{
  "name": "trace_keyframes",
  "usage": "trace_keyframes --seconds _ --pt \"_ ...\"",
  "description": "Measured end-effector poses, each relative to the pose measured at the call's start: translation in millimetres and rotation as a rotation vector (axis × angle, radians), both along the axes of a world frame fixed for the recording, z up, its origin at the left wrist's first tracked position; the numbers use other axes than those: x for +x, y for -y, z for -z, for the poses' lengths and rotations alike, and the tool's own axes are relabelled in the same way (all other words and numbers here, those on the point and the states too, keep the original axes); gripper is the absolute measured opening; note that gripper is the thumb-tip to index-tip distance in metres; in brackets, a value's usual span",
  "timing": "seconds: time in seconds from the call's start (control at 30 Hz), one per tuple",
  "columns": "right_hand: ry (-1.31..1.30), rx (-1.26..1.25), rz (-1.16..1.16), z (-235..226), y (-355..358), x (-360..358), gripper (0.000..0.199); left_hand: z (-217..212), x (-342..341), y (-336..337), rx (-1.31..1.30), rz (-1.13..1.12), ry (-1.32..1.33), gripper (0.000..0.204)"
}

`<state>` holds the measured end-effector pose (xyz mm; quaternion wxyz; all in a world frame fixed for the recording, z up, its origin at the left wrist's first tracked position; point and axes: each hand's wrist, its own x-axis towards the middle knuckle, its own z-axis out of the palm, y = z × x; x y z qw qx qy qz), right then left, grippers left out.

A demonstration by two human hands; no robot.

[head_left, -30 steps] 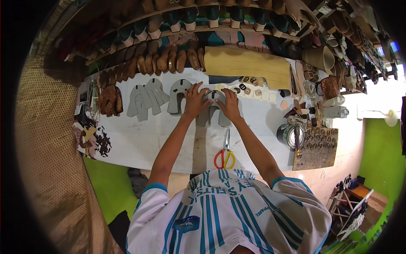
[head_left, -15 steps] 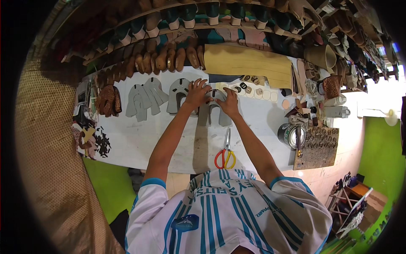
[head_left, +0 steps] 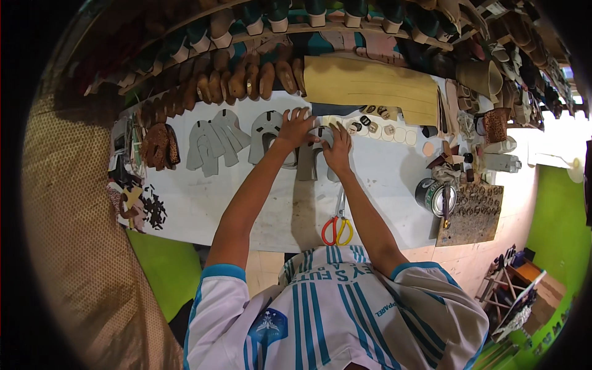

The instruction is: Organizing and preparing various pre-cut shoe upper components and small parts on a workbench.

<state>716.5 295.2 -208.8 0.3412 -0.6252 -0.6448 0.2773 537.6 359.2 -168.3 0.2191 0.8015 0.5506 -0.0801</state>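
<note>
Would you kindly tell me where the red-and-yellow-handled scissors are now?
In the head view, the scissors lie right of centre on the white table near its front edge, just left of the person's right forearm.

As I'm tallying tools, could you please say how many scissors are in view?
1: the red-and-yellow-handled scissors, on the white table beside the right forearm; others could be hidden.

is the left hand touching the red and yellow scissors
Apart. The head view shows white tabletop between the left hand and the scissors.
</note>
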Motion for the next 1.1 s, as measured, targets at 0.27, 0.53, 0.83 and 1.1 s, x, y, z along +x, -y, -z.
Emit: trace_keyframes --seconds 0.27,0.53,0.83,1.1 --pt "0.025 0.015 0.001 0.8 3.2 -1.4 0.074 5.1 5.6 4.4 0.151 -0.024 -0.118 0.110" --pt "0.136 -0.134 -0.082 -13.9 -10.7 -1.6 0.079 2.2 13.2 -1.0 0.099 0.040 -0.244 0.113" --pt "0.521 -0.130 -0.154 -54.7 -30.7 10.6 0.113 -2.4 11.0 -0.2 0.144 -0.017 -0.249 0.129" --pt "0.652 -0.328 -0.276 -52.3 -58.5 15.5 0.139 -8.3 16.7 -5.7 0.122 -0.055 -0.201 0.137"
